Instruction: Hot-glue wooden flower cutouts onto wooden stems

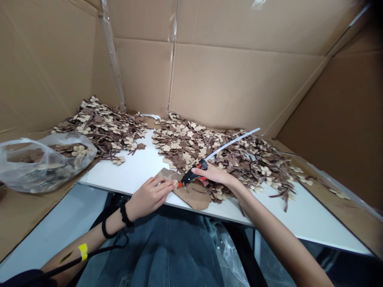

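My right hand [211, 173] is closed around a black and orange hot glue gun [191, 175]. A long white glue stick [233, 143] juts from its back end, up and to the right. The orange nozzle points down and left, close to the fingertips of my left hand [155, 193]. Those fingers are bent and pressed together over a piece of cardboard [193, 196] at the table's front edge. Whatever they pinch is too small and covered to make out. Behind the glue gun spreads a pile of brown and cream flower cutouts [185, 139] with ribbon-like strips.
A second flower heap [110, 123] lies at the back left of the white table [125, 175]. A translucent plastic bag [44, 171] holding more flowers stands at the left. Tall cardboard walls [221, 79] enclose the back and sides.
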`<state>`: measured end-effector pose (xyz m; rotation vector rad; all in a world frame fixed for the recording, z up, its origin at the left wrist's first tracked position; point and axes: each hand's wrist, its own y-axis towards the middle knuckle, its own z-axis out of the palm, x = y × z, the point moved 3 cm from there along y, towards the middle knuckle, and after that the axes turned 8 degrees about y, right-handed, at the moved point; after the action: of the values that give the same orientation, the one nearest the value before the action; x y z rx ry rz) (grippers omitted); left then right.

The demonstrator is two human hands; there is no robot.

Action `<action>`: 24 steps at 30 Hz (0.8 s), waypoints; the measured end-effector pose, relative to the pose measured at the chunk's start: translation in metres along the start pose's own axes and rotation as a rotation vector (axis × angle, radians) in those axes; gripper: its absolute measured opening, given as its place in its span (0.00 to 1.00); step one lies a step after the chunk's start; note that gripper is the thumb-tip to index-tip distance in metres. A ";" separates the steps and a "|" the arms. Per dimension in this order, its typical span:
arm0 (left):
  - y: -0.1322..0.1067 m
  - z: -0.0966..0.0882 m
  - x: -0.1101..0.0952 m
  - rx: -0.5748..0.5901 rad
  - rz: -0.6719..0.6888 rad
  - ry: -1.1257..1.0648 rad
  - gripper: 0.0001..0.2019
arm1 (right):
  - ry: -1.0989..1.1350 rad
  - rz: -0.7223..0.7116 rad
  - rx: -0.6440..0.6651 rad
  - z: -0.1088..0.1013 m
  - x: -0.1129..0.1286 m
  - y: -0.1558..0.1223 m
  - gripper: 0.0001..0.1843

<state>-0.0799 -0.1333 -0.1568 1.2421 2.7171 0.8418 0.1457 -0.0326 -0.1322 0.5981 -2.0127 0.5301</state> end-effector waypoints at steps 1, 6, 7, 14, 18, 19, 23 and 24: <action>0.000 0.000 0.000 -0.001 0.001 0.001 0.17 | 0.000 -0.001 -0.002 0.000 0.000 0.000 0.29; 0.000 0.000 0.000 -0.002 0.009 0.015 0.18 | -0.021 0.001 -0.007 -0.001 -0.001 0.000 0.29; 0.000 0.000 0.000 -0.001 0.011 0.019 0.18 | -0.027 0.005 -0.009 -0.001 -0.001 0.000 0.29; -0.001 0.001 0.000 0.002 0.012 0.032 0.18 | -0.060 0.016 0.008 -0.004 -0.007 0.000 0.30; -0.001 0.000 -0.001 0.000 0.018 0.046 0.18 | -0.065 0.016 0.002 -0.004 -0.009 0.000 0.30; -0.001 0.000 -0.001 0.001 0.019 0.051 0.18 | -0.062 0.010 0.001 -0.004 -0.009 0.000 0.30; -0.001 0.000 -0.001 0.009 0.014 0.052 0.18 | -0.060 -0.017 -0.007 -0.005 -0.008 0.000 0.30; -0.001 -0.001 0.000 0.009 0.011 0.049 0.18 | -0.059 -0.024 -0.010 -0.005 -0.007 0.000 0.30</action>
<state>-0.0801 -0.1343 -0.1568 1.2564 2.7574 0.8735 0.1521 -0.0284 -0.1366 0.6379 -2.0594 0.4926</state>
